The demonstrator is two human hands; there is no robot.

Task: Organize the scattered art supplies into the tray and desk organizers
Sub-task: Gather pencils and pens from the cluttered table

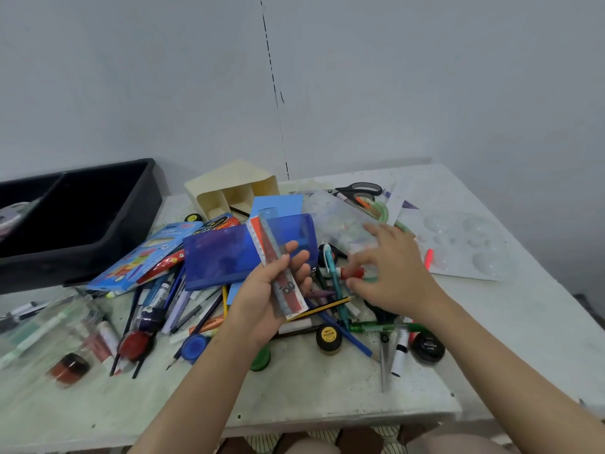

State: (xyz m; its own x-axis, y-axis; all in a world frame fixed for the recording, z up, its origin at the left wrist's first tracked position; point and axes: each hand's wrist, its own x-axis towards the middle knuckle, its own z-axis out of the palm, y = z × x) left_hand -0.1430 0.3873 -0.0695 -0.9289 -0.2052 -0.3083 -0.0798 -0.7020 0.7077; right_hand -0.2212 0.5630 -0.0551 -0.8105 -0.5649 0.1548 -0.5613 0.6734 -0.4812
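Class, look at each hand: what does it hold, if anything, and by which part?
The left hand grips two rulers near their lower ends. The right hand, fingers spread above the pile of supplies, appears to hold nothing.

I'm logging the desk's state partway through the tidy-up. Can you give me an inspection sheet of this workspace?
Surface: white table, speckled, its middle covered by supplies.
Job's things: black tray at far left, with one pale thing at its left end; cream organizer lying on its side; rulers in hand.
Clutter: a pile of pencils, pens and paint pots; blue case; pencil box; scissors; clear palette.
Hands: left hand grips the rulers; right hand is blurred, with fingers spread over the pile.
Cables: nothing seen.
Surroundings: grey wall with a dark broken line.
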